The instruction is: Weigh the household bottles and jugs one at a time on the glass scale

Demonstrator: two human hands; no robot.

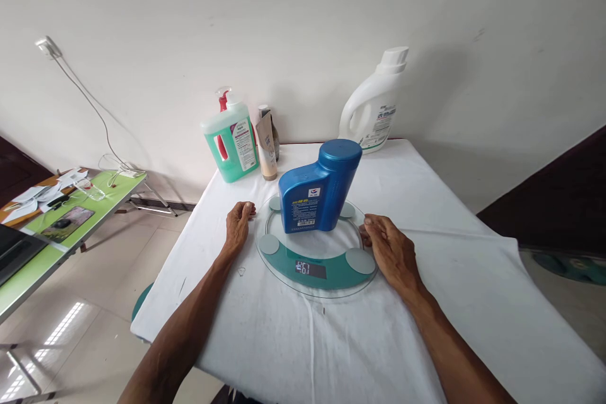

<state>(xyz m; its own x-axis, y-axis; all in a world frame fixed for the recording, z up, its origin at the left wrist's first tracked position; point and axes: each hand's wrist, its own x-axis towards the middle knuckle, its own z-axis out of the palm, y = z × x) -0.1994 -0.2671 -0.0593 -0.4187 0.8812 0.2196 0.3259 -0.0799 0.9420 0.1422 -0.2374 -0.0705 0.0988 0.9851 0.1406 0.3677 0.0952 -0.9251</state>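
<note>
A blue plastic bottle [312, 199] with a wide round cap and a printed label stands upright on a round glass bathroom scale [331, 274]. Digits glow on the scale's dark display [310, 269]; they seem to end in 61, though glare blurs them. Just off the scale's left rim, my left hand [239, 225] rests on the cloth with its fingers curled together, and nothing shows in it. My right hand [389, 249] is at the right rim, its bent fingers closed at the glass edge, fingertips partly hidden.
Behind the scale stand a green liquid pump bottle [230, 145], a beige tube [267, 148], a dark bottle behind it and a white handled jug [376, 107]. White cloth [454, 278] covers the table. A green table [101, 199] with papers and a mouse stands at left.
</note>
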